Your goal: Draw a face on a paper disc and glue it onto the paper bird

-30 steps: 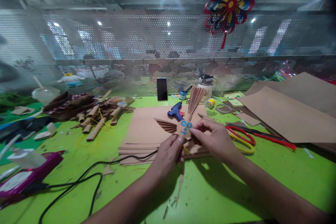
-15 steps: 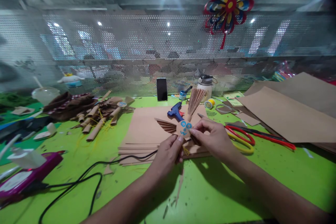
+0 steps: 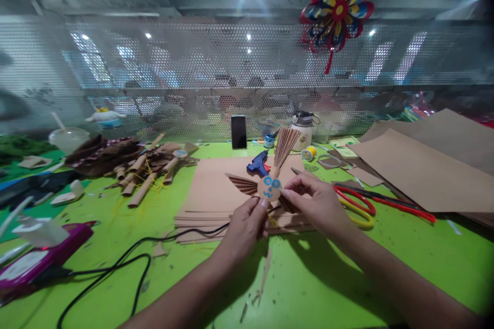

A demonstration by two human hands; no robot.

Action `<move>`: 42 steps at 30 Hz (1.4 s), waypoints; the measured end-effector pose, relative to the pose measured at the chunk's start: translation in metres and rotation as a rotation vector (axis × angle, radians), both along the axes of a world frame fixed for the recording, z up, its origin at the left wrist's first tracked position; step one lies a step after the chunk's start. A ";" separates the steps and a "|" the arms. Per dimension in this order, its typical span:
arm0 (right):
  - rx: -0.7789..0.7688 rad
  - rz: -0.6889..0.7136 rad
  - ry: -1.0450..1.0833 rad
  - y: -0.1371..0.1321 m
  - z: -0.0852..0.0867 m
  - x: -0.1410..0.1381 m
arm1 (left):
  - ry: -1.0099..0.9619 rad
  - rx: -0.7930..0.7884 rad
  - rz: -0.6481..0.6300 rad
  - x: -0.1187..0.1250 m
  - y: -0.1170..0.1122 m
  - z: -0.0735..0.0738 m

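Left hand (image 3: 247, 218) pinches the paper doll (image 3: 269, 188) at its lower edge, right hand (image 3: 318, 203) pinches its right edge by thumb and fingertips; two-point grip probably there to steady the disc, drawn face toward the wearer, without crushing the pleated fans. Doll sits between both hands, above the paper stack (image 3: 216, 180). Glue gun (image 3: 257, 163) just beyond the hands, red-handled scissors (image 3: 405, 207) right of the right hand, both presumably parked for short reach.
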State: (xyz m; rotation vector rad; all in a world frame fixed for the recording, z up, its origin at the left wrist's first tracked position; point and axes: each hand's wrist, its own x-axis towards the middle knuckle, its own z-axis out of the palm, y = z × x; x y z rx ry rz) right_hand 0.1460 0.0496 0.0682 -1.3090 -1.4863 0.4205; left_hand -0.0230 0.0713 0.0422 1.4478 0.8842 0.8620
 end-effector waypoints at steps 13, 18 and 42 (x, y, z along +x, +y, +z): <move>0.352 0.064 -0.409 -0.011 -0.005 -0.009 | -0.066 -0.098 0.034 0.000 0.001 -0.005; 0.357 0.042 -0.316 -0.013 -0.005 -0.010 | -0.093 -0.107 0.053 0.000 0.004 -0.006; 0.112 -0.104 0.200 0.039 -0.031 0.041 | -0.213 -0.138 0.132 -0.004 0.008 0.001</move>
